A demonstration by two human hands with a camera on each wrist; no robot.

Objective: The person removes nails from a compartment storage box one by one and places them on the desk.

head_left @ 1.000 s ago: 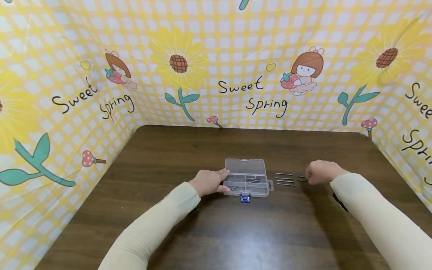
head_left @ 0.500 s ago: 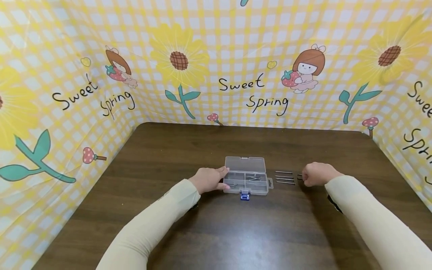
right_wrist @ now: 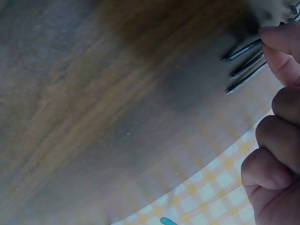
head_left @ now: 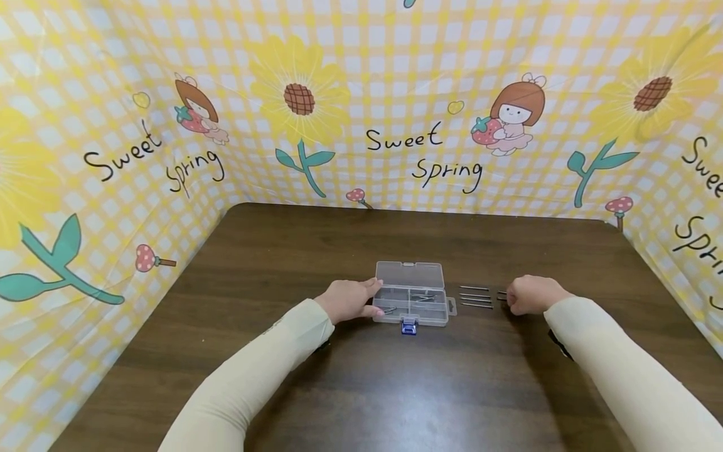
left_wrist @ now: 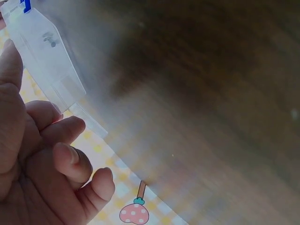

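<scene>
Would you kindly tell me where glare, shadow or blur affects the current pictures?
Head view: bright glare on the tabletop near the front, a dark shadow beside the right sleeve; left wrist view: dim, the tabletop smeary and the clear box hazy; right wrist view: also dim, the tabletop blurred, the nails dark.

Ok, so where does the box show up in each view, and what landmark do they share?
Head: the box sits just right of centre, below the middle, with the left hand at its left end.
Left wrist: the box is in the upper left corner.
Right wrist: I can't see it there.
Shared landmark: the checked cloth, across the top in head, lower left in left wrist, lower right in right wrist.
</scene>
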